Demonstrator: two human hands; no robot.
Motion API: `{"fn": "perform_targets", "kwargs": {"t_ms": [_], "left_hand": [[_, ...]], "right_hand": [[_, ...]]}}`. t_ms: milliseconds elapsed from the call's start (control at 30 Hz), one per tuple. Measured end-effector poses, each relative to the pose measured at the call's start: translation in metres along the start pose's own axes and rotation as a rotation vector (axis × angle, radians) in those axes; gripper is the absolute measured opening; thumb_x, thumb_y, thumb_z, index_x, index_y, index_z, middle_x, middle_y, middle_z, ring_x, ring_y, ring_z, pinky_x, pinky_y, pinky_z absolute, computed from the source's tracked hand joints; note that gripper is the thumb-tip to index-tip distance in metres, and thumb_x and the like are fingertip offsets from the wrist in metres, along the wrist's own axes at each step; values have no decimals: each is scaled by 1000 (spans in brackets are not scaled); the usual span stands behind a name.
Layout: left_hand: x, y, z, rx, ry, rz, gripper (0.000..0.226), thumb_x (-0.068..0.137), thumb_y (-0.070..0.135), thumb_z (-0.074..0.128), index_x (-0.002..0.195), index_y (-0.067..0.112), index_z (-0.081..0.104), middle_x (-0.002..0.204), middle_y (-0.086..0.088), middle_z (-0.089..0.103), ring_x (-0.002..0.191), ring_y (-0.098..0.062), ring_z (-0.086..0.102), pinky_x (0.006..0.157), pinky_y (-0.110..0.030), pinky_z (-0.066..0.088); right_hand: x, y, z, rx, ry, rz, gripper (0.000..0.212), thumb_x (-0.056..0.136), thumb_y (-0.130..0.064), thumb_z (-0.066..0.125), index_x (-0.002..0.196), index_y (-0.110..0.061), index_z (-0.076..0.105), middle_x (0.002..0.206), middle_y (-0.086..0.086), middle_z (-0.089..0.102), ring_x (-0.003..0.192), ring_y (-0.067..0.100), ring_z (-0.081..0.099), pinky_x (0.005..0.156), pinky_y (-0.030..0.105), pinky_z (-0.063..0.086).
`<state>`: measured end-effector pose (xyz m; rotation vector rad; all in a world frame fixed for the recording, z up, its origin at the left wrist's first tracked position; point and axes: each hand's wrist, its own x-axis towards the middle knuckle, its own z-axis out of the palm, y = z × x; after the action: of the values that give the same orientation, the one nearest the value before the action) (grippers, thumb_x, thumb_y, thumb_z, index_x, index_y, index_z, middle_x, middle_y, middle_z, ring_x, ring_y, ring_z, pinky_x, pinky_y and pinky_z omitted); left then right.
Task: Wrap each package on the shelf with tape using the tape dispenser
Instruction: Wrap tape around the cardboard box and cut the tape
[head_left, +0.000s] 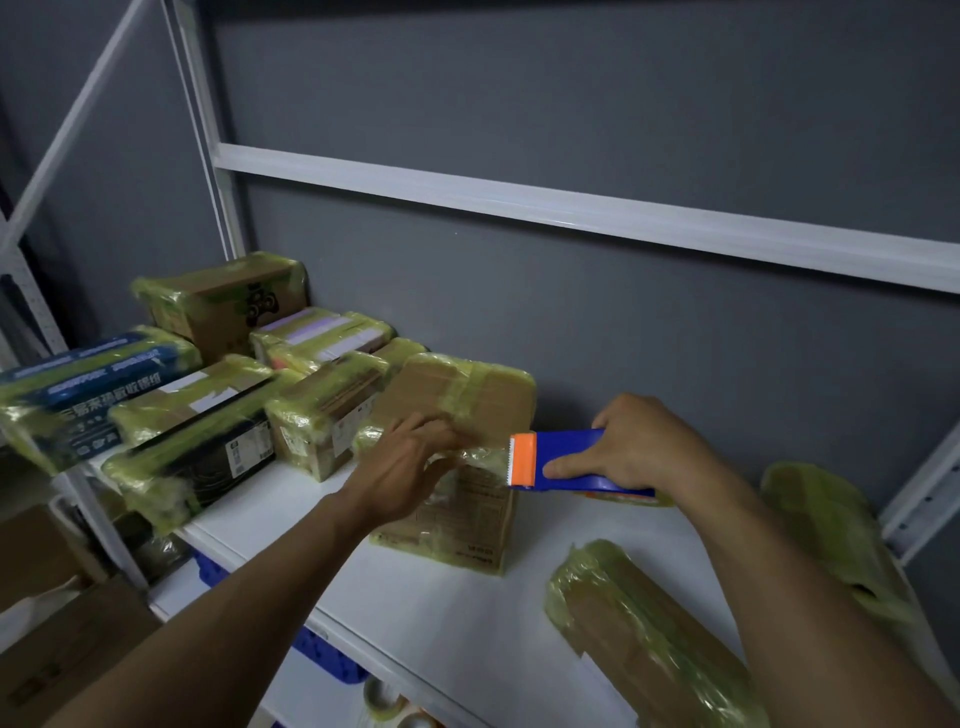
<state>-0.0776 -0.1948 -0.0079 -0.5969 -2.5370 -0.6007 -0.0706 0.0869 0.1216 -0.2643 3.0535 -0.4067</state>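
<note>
Now the right hand (639, 447) grips a blue plastic tape dispenser (571, 460); the left hand (405, 467) pinches crinkled clear tape (483, 457) over a boxy cardboard package (467, 514).

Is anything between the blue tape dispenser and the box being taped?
Nothing visible. Only stretched tape runs from the tape dispenser in the right hand to the cardboard box, at the left hand.

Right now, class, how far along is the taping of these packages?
Done: the stacked packages at left and the long package look wrapped. In hand: the upright box, tape stretched from the tape dispenser in the right hand; left hand touches it. Left: finishing this box.
</note>
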Motion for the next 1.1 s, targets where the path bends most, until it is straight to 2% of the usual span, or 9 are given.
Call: {"fn": "perform_targets", "kwargs": {"t_ms": [167,233,300,400,600,700,833,1000,1100], "left_hand": [[-1,12,3,163,-91,46,58,104,22,50,153,46,33,112,11,52,108,-12,46,92,-41,35],[-1,11,3,199,-96,57,54,99,27,54,148,48,43,115,12,51,112,-12,45,93,-40,36],[0,13,6,166,-57,40,40,96,47,55,135,44,57,114,12,53,110,-13,48,93,-40,40],[7,19,12,169,-59,-11,50,91,72,44,119,37,66,114,15,55,109,-10,51,91,-35,38],[8,21,18,135,16,10,27,97,55,50,109,38,67,116,20,59,108,-4,52,84,-30,26],[5,21,18,122,52,-10,38,96,60,41,106,36,69,108,18,60,100,-4,49,80,-29,25],[9,13,6,135,-31,1,48,92,63,34,106,33,69,110,16,60,103,-11,54,85,-36,37],[9,10,7,107,-35,59,43,95,60,38,103,32,69,111,16,59,102,-11,54,86,-36,37],[5,-1,5,96,14,77,41,96,63,39,103,33,67,116,20,60,106,-8,55,88,-36,36]], "right_hand": [[5,3,7,7,-47,35,65,63,-71,85,89,-14,70,81,1,68,74,14,66,63,29,47],[6,4,8,13,-56,38,64,63,-71,84,88,-14,70,81,1,69,74,14,66,63,28,47],[7,5,10,9,-62,37,63,64,-71,84,88,-14,69,82,1,70,74,14,66,63,28,47],[6,7,12,22,-69,47,64,66,-72,82,89,-14,69,82,1,70,74,13,66,62,26,45],[0,11,20,70,-24,40,61,66,-72,83,73,-15,63,69,-1,62,62,11,59,52,24,36],[-4,11,16,97,-14,30,61,64,-72,84,69,-16,62,65,-2,60,60,10,56,51,24,35],[-13,10,9,137,10,-7,57,61,-70,87,67,-18,65,62,-3,58,57,10,54,51,25,36],[-22,19,17,171,-11,17,63,59,-73,85,68,-14,65,62,1,55,56,14,51,54,28,35],[-23,23,16,178,5,11,68,57,-73,86,75,-10,70,68,5,64,57,14,54,54,28,38]]}}
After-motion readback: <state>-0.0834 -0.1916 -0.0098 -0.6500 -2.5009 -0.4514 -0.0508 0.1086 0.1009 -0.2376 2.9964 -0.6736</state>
